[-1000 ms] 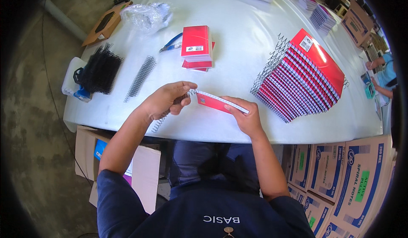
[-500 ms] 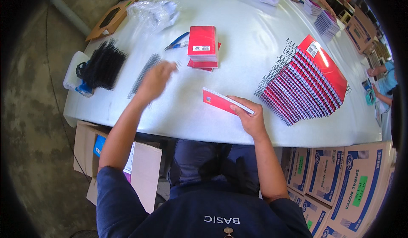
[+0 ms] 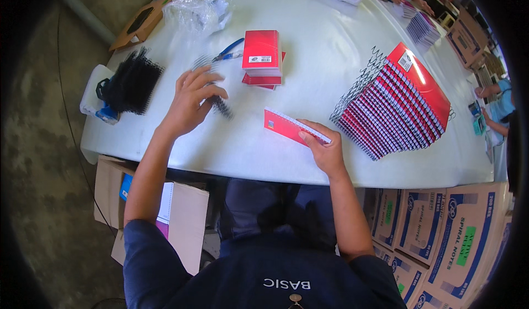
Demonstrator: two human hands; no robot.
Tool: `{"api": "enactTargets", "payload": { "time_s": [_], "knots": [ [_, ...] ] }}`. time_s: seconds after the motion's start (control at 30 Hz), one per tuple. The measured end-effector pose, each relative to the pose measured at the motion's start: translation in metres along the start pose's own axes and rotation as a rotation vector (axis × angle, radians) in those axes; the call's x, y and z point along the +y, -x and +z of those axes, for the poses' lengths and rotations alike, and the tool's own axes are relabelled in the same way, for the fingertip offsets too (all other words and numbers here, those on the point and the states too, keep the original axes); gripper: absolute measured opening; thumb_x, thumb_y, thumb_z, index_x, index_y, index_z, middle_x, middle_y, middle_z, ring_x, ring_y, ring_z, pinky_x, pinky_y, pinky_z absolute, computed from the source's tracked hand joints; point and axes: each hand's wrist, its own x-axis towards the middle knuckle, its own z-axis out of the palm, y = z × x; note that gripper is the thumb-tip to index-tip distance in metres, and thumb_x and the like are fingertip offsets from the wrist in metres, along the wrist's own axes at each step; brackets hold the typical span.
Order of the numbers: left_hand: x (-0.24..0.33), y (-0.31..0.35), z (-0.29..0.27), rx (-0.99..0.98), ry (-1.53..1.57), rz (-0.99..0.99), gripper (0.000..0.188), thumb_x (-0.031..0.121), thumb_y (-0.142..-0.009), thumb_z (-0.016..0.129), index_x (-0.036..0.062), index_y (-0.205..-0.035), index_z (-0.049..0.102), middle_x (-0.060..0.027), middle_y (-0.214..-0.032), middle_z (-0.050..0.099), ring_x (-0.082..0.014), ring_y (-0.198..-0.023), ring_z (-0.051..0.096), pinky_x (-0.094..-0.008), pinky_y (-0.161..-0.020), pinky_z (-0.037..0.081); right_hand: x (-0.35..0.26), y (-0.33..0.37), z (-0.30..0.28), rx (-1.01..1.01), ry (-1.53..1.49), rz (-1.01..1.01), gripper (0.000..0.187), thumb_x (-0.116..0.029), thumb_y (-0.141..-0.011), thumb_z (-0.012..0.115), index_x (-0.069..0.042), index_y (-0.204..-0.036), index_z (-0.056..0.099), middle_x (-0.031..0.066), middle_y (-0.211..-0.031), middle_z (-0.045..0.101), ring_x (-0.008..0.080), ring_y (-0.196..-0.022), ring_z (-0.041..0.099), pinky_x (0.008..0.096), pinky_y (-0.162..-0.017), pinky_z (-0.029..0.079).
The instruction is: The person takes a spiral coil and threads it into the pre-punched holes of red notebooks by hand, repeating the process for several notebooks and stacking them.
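Note:
My left hand (image 3: 193,97) has its fingers curled around a bundle of dark spiral coils (image 3: 222,109), blurred by motion, whose ends stick out above and below the fingers. My right hand (image 3: 325,149) grips a small red notebook (image 3: 282,128) by its right end, thumb on the cover, white page edge upward. Beyond the hands stands a stack of red notebooks (image 3: 260,50), with blue-handled pliers (image 3: 228,50) beside it on the left. At the right lies a fanned pile of red notebooks (image 3: 391,108) with dark coils through their edges.
A heap of black coils (image 3: 132,86) lies at the table's left edge by a white container (image 3: 93,91). Clear plastic wrap (image 3: 201,14) lies at the far left. Cartons stand below the table, at the right (image 3: 468,243) and left (image 3: 190,221). Other people's hands (image 3: 424,6) work beyond.
My left hand has shifted slightly left and up, its fingers spreading. The coil bundle has left its place on the table and swung round to the right. The right hand and notebook barely moved.

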Motion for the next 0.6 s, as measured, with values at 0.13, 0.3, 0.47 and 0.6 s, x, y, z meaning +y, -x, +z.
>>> {"api": "enactTargets", "payload": {
  "time_s": [0.13,0.3,0.47,0.6],
  "knots": [
    [-0.002,0.006,0.004,-0.141,0.041,0.221,0.046,-0.019,-0.062,0.053,0.0187,-0.081,0.072,-0.0054,-0.138,0.046,-0.0328,-0.138,0.024,-0.0487,-0.107,0.027,-0.005,-0.001,0.004,0.009,-0.046,-0.005,0.024,-0.002,-0.084,0.062,0.003,-0.107,0.065,0.0096,-0.098,0.068,0.0102,-0.088,0.061,0.0248,-0.082,0.048],
    [-0.021,0.014,0.007,-0.205,-0.066,0.053,0.032,-0.008,-0.073,0.051,0.0105,-0.091,0.070,-0.0127,-0.132,0.049,-0.0350,-0.128,0.039,-0.0446,-0.105,0.032,-0.005,-0.002,0.005,0.008,-0.030,-0.026,0.023,-0.001,-0.084,0.062,0.004,-0.107,0.065,0.0095,-0.098,0.068,0.0096,-0.087,0.060,0.0246,-0.081,0.048],
    [0.011,0.022,0.053,-0.157,-0.045,-0.240,0.044,0.024,-0.087,0.058,0.0078,-0.126,0.048,-0.0170,-0.130,0.048,-0.0345,-0.119,0.045,-0.0414,-0.100,0.036,-0.004,0.000,0.003,0.016,-0.027,-0.018,0.024,-0.001,-0.084,0.062,0.004,-0.107,0.065,0.0092,-0.098,0.068,0.0093,-0.087,0.060,0.0244,-0.081,0.047],
    [-0.012,0.009,0.057,0.001,0.067,-0.314,0.040,0.019,-0.081,0.065,0.0107,-0.119,0.057,-0.0120,-0.113,0.059,-0.0290,-0.105,0.054,-0.0398,-0.092,0.041,-0.004,-0.002,0.004,0.014,-0.059,-0.010,0.023,-0.002,-0.084,0.062,0.004,-0.106,0.065,0.0083,-0.097,0.068,0.0092,-0.087,0.060,0.0242,-0.081,0.047]
  ]
}}
